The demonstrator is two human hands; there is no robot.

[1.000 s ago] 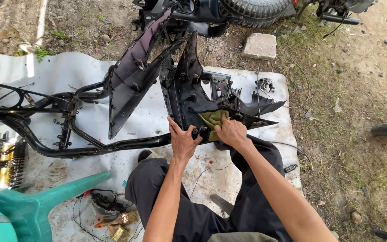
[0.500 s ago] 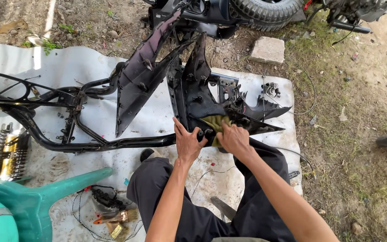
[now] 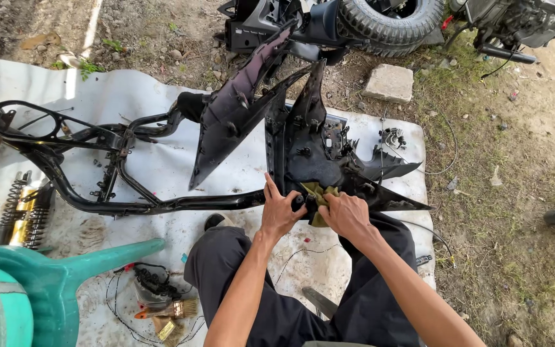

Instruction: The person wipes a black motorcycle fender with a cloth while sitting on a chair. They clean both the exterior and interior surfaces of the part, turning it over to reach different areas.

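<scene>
Since half a second ago, both hands stay on the black scooter body panel (image 3: 316,160), near centre on the white sheet (image 3: 162,160). Left hand (image 3: 281,212) fingers curled around its edge; right hand (image 3: 348,215) closed, pressing an olive rag (image 3: 319,193) there. Wiping appears ongoing.

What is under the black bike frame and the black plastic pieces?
A white sheet lies on the dirt under the black frame and black plastic panels. What lies beneath the sheet, or right under the panels, is covered.
</scene>
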